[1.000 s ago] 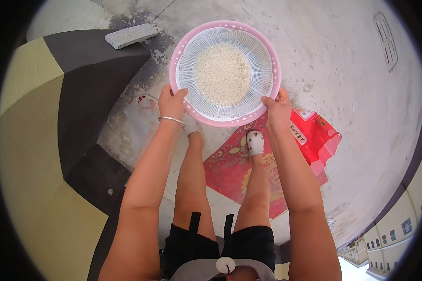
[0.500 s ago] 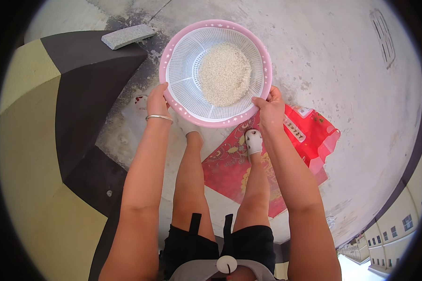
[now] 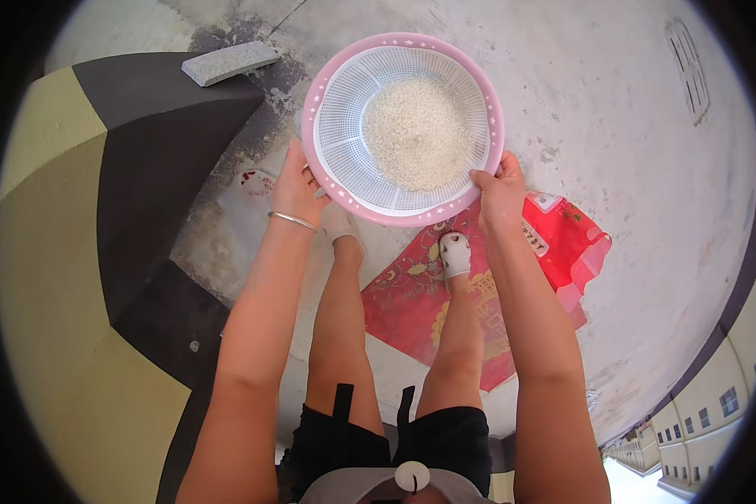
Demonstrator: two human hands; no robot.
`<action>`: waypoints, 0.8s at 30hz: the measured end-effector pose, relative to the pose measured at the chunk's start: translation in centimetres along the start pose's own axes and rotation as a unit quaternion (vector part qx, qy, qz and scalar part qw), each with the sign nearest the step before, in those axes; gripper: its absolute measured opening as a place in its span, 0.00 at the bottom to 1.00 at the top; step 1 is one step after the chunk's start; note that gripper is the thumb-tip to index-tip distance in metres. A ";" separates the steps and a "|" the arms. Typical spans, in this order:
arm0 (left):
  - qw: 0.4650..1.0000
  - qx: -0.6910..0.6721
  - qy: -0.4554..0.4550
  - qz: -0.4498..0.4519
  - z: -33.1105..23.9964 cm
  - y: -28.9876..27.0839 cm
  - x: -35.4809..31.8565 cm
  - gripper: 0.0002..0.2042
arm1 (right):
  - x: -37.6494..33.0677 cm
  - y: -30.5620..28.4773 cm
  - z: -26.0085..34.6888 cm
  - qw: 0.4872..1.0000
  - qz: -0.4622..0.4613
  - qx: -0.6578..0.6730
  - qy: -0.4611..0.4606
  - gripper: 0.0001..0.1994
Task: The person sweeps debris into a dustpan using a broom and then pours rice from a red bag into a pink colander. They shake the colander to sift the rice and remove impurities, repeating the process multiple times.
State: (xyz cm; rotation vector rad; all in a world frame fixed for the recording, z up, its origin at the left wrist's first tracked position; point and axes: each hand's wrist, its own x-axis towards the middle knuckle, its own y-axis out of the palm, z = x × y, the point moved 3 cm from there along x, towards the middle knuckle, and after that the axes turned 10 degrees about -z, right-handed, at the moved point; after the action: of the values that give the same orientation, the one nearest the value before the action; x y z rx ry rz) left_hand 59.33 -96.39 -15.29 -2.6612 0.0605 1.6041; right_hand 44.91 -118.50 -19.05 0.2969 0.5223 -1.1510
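A round white mesh colander [image 3: 338, 126] with a star-patterned pink rim is held out in front of me, above the ground. A heap of white rice grains [image 3: 418, 134] lies inside it, toward the right side. My right hand [image 3: 503, 191] grips the lower right of the rim, thumb on top and fingers round the outer edge. Beside the lower left of the rim, my left hand [image 3: 296, 185] has its thumb lifted off and its fingers spread against the outer side. A bracelet circles the left wrist.
Beneath my right foot lies a red patterned mat [image 3: 428, 311], with a shiny red bag [image 3: 575, 239] beside it. A whitish plastic bag [image 3: 248, 206] is on the concrete at left. Left of it rises a dark-and-yellow wall [image 3: 155, 160] with a stone slab [image 3: 230, 63] at its end.
The colander has shifted a little to the right with my right hand. My left thumb has come off the rim and the left fingers have opened. The rice has spread slightly.
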 end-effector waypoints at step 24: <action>1.000 -0.005 0.003 0.004 0.6 1.8 -0.6 0.30 | 1.4 -0.2 0.7 0.997 -0.040 0.063 0.024 0.19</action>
State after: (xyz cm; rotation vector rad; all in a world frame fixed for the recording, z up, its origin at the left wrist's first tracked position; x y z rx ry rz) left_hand 58.45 -98.11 -15.09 -2.6768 0.0626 1.6025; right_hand 45.36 -120.07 -19.19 0.4151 0.5087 -1.2599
